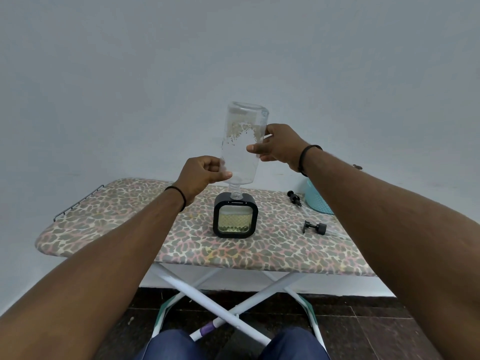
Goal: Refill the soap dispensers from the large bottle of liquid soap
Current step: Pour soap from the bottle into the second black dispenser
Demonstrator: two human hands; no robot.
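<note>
Bare board [109, 224] left of the dispenser [235, 219]; two pumps [314, 227] and a basket [318, 198] crowd its right.

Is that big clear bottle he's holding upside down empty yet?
Nearly empty: the clear plastic bottle is inverted, neck in the black square dispenser, and only foamy residue clings inside its walls.

An ironing board [130, 229] (leopard-print cover) carries a black dispenser [235, 216] upright at its middle, two pump heads [314, 227] [294, 198] lying right, a teal basket [318, 201] beyond.
</note>
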